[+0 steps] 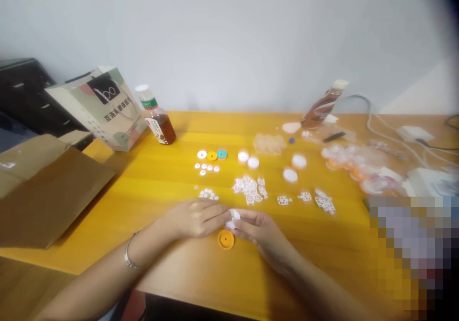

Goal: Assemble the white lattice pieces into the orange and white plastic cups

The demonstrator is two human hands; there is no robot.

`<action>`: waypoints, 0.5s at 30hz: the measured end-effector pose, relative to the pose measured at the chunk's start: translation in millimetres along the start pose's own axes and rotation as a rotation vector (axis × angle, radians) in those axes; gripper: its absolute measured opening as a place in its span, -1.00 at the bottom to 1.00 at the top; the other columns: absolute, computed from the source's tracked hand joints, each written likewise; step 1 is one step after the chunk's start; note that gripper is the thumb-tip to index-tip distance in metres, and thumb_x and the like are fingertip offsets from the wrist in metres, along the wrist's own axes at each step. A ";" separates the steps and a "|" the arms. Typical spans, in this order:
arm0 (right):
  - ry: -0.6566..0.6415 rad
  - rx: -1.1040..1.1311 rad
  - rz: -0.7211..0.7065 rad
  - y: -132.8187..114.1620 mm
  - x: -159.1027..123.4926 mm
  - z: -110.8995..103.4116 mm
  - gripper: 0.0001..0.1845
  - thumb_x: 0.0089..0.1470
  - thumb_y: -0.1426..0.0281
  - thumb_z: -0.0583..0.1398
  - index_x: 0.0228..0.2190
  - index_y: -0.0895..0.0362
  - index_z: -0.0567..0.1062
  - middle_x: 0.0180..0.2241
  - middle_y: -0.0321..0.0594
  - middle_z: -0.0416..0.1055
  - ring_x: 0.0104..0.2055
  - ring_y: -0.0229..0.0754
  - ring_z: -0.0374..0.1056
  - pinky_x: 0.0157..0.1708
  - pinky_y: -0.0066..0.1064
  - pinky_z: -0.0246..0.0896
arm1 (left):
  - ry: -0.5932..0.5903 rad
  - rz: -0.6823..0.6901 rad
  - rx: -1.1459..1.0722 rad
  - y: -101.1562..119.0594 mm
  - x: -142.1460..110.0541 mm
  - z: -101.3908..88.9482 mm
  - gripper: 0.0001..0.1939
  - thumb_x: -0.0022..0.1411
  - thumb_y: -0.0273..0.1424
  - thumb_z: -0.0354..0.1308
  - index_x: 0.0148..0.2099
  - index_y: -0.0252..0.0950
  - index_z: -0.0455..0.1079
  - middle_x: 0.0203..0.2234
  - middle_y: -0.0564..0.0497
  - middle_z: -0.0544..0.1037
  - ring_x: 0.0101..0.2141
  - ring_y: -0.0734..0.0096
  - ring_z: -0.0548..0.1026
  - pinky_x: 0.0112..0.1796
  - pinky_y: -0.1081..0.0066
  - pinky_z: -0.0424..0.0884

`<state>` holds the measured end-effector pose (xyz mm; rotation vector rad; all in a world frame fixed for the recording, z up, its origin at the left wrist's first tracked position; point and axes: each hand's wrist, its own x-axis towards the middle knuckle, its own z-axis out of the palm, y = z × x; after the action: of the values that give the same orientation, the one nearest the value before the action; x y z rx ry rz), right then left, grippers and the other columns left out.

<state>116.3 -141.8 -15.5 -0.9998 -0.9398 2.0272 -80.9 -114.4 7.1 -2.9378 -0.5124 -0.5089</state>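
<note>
A round white plastic disc [234, 218] is held between my two hands above the table. My left hand [202, 217], with a bracelet at the wrist, has its fingers closed at the disc's left edge. From the right, my right hand [258, 227] pinches the same disc between thumb and fingers. Just below them an orange round part [226, 239] with a small centre hole lies on the table. Small white round pieces [208, 194] lie behind my left hand. Beyond my right hand spreads a pile of flat white cut-out pieces [247, 188].
Further back are white, yellow and teal discs [222, 154] in a row and more white discs [299, 161]. An amber-filled bottle [161, 125], a paper bag [118, 105] and a cardboard box [53, 192] stand left. A brown bottle [321, 105], cables and bagged parts [353, 163] are right.
</note>
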 end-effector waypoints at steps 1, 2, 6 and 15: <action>-0.003 -0.002 0.000 0.6 0.2 -0.4 -0.68 -0.15 0.33 0.28 -0.26 0.11 0.54 -0.35 -0.21 0.52 -0.27 -0.19 0.41 -0.10 -0.29 0.22 | 0.000 0.004 0.004 0.0 0.1 0.0 -0.77 0.25 -0.57 -0.11 -0.06 -0.43 0.25 -0.37 -0.10 0.50 -0.31 0.39 0.46 -0.31 0.37 0.47; -0.005 -0.006 0.001 1.2 0.4 -0.8 -0.68 -0.16 0.33 0.28 -0.26 0.10 0.54 -0.36 -0.21 0.52 -0.27 -0.19 0.41 -0.09 -0.28 0.21 | -0.005 0.004 0.002 -0.1 0.4 0.0 -0.78 0.25 -0.57 -0.10 -0.07 -0.42 0.25 -0.38 -0.09 0.50 -0.31 0.39 0.46 -0.31 0.37 0.46; -0.009 -0.015 0.001 2.6 0.2 -0.8 -0.67 -0.16 0.32 0.29 -0.26 0.10 0.54 -0.37 -0.20 0.52 -0.27 -0.18 0.41 -0.09 -0.25 0.20 | -0.025 -0.012 -0.040 -0.8 1.8 -0.8 -0.81 0.25 -0.56 -0.10 -0.14 -0.39 0.29 -0.41 -0.06 0.49 -0.34 0.41 0.43 -0.32 0.37 0.44; -0.024 0.004 -0.010 -4.3 -4.7 0.6 -0.65 -0.14 0.28 0.28 -0.24 0.09 0.53 -0.31 -0.17 0.52 -0.24 -0.17 0.41 -0.08 -0.26 0.19 | 0.042 0.003 -0.029 -0.6 2.0 -3.5 -0.86 0.20 -0.46 0.02 -0.19 -0.33 0.35 -0.27 -0.07 0.48 -0.23 0.39 0.44 -0.23 0.35 0.44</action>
<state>119.1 -143.6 -10.0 -0.9685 -0.9518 2.0363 -80.4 -113.8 11.1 -2.9482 -0.5002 -0.5810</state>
